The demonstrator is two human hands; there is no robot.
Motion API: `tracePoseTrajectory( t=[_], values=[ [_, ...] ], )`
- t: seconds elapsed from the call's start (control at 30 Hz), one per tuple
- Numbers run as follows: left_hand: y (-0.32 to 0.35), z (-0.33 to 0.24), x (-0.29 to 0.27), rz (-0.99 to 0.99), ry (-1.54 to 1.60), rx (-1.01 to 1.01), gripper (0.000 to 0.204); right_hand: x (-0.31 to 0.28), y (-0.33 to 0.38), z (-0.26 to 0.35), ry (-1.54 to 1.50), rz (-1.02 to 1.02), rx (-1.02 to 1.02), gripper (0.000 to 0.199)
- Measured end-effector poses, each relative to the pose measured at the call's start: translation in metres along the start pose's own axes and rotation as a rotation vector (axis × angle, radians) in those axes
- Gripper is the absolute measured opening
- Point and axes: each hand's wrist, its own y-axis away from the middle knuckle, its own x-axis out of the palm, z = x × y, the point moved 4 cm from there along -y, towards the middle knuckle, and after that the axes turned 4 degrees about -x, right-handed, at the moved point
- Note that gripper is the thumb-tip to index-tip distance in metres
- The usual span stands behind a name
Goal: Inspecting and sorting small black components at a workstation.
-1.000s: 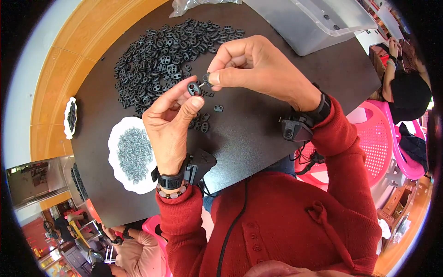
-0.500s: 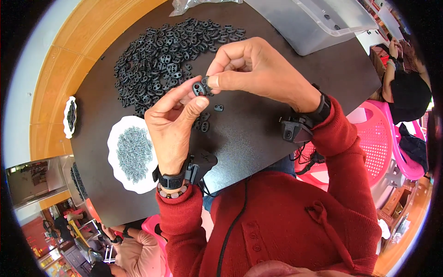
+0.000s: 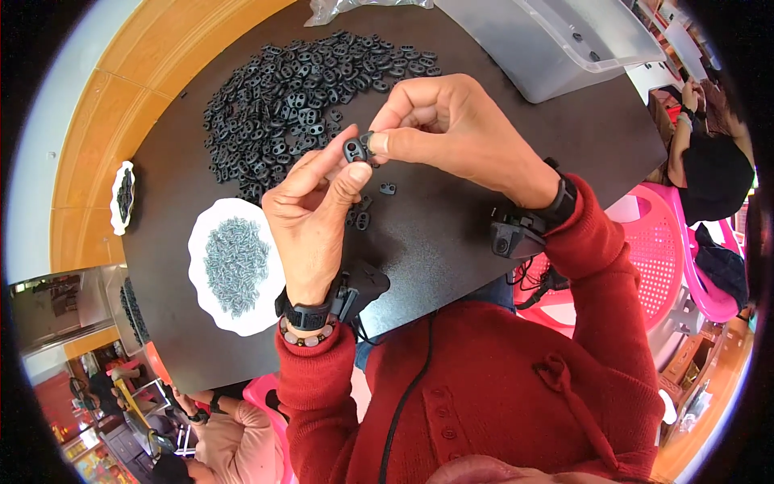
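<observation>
My left hand and my right hand meet above the dark table, both pinching one small black plastic part between thumb and fingertips. Behind the hands a big heap of the same black two-hole parts spreads over the table's far side. A few loose black parts lie just under the hands. To my left a white scalloped plate holds a pile of small grey metal springs.
A clear plastic bin stands at the far right of the table. A small white dish with black parts sits off the left edge. Pink plastic chairs and other people are on the right and below left.
Both hands stay together on the small black part; the fingers have shifted slightly around it, turning it between them.
</observation>
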Motion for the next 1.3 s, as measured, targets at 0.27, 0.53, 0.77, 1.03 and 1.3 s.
tracePoseTrajectory(
  t=[0.27, 0.53, 0.77, 1.03, 1.3],
  values=[
    [0.004, -0.002, 0.003, 0.012, -0.051, 0.018, 0.041, 0.005, 0.001, -0.001, -0.068, -0.058, -0.022, 0.013],
    [0.004, 0.004, -0.003, 0.038, 0.042, -0.005, 0.044, 0.008, 0.003, 0.006, -0.022, -0.018, -0.004, 0.013],
    [0.006, 0.003, -0.005, 0.017, 0.045, 0.008, 0.042, 0.01, 0.003, 0.004, -0.009, -0.05, -0.005, 0.014],
    [0.006, 0.003, -0.007, -0.013, 0.072, 0.025, 0.042, 0.013, 0.003, 0.008, -0.044, -0.037, -0.013, 0.015],
    [0.008, 0.003, -0.007, 0.013, 0.143, 0.016, 0.039, 0.017, 0.002, 0.015, -0.091, -0.005, -0.037, 0.024]
  ],
)
